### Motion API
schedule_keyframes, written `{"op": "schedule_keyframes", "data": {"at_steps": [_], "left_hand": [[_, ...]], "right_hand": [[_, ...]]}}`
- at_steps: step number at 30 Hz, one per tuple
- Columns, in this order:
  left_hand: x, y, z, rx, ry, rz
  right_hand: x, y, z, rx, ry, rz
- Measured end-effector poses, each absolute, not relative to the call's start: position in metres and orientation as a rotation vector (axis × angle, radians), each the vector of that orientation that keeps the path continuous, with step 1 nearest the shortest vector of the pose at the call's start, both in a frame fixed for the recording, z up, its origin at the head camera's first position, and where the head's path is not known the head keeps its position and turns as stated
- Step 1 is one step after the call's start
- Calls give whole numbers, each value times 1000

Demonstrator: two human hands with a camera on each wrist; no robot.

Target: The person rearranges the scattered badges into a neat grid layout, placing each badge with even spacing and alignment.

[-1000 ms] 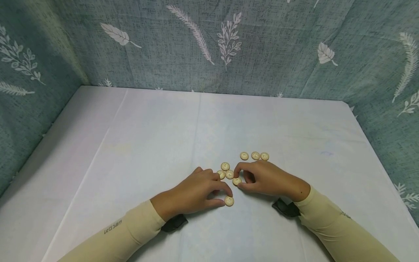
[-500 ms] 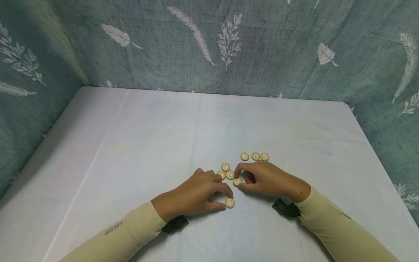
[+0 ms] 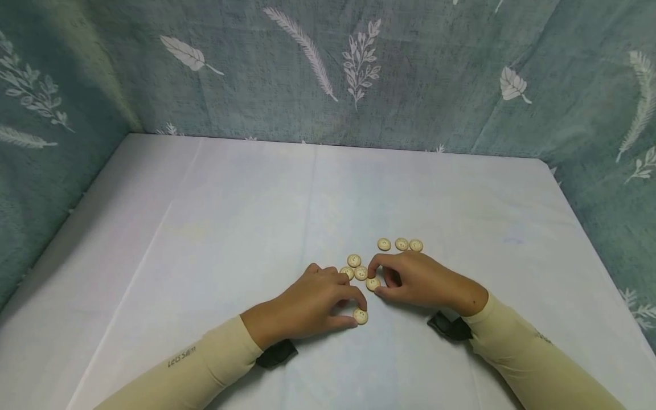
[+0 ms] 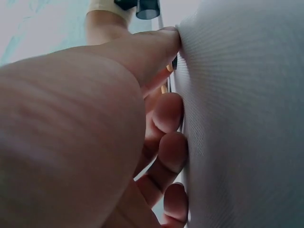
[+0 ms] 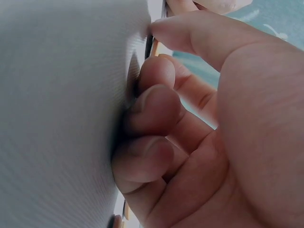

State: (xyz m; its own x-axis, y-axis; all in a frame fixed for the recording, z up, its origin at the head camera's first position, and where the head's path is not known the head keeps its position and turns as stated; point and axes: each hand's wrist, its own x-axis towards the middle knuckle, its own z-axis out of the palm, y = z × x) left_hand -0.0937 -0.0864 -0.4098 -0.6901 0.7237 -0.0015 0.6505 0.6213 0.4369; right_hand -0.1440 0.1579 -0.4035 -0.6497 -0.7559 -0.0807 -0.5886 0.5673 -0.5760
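Between the thumb and index finger of my left hand [image 3: 312,302] is a round wooden button [image 3: 360,316], pinched at its edge and flat on the white cloth. My right hand [image 3: 417,282] pinches another pale wooden button [image 3: 373,283] the same way, farther up and to the right. Just left of that one, a button [image 3: 361,273] lies close against two more, an upper button [image 3: 354,260] and a left button [image 3: 347,273] that the left fingers partly cover. In the left wrist view the thumb [image 4: 164,42] meets the cloth, and the curled fingers hide most of the button.
Beyond my right hand, a left button [image 3: 384,244], a middle button [image 3: 402,244] and a right button [image 3: 416,245] lie in a short row. White cloth [image 3: 230,199] covers the table. A green leaf-patterned curtain [image 3: 435,74] hangs behind and at the sides.
The left hand and its button have shifted very slightly to the right. The right hand stays in place on its button, and the other buttons keep their arrangement.
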Motion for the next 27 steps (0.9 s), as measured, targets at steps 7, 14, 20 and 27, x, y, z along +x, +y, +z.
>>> {"op": "schedule_keyframes", "data": {"at_steps": [7, 14, 20, 27], "left_hand": [[-94, -88, -412, 1124, 2633, 688], [-96, -89, -413, 1118, 2627, 725], [-97, -89, -414, 1099, 2596, 734], [-97, -89, -413, 1090, 2590, 742]], "right_hand": [[-144, 157, -402, -1074, 2462, -728], [-144, 157, -401, -1078, 2472, -729], [-146, 165, -394, -1067, 2492, -756], [-153, 177, -382, -1064, 2521, -813]]}}
